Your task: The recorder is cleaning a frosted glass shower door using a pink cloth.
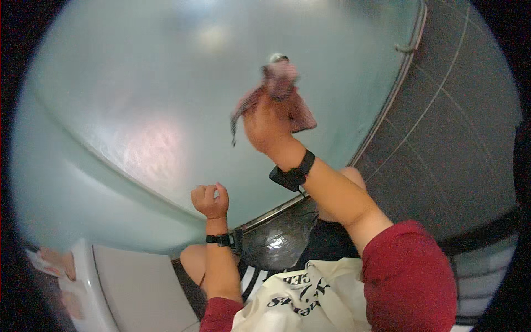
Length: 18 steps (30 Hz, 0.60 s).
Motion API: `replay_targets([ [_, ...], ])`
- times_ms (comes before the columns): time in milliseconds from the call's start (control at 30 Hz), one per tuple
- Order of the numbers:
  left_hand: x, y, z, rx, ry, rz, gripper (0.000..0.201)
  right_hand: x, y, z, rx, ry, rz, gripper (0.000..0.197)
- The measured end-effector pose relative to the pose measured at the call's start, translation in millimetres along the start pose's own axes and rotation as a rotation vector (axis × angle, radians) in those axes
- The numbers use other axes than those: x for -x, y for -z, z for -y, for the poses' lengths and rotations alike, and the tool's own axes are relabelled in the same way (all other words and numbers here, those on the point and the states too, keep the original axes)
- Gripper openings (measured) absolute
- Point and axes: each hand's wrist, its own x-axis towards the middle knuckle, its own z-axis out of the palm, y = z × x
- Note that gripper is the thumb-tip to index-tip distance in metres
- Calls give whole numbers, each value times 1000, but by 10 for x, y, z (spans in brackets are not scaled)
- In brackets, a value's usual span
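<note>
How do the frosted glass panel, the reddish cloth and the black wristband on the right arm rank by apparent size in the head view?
1. Frosted glass panel, by far the largest.
2. Reddish cloth, bunched in the right hand.
3. Black wristband, smallest.

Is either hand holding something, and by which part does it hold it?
The right hand holds a reddish checked cloth, bunched near its middle in the grip, against the frosted glass panel. The left hand is a closed fist, apparently holding nothing.
</note>
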Motion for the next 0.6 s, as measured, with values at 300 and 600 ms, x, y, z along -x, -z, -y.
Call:
replay_targets([
  [300, 22, -18, 19, 30, -11, 40, 19, -262, 29, 284, 115, 297, 38, 61],
  [600, -3, 8, -30, -11, 31, 4, 19, 248, 317, -756, 204, 167, 270, 59],
])
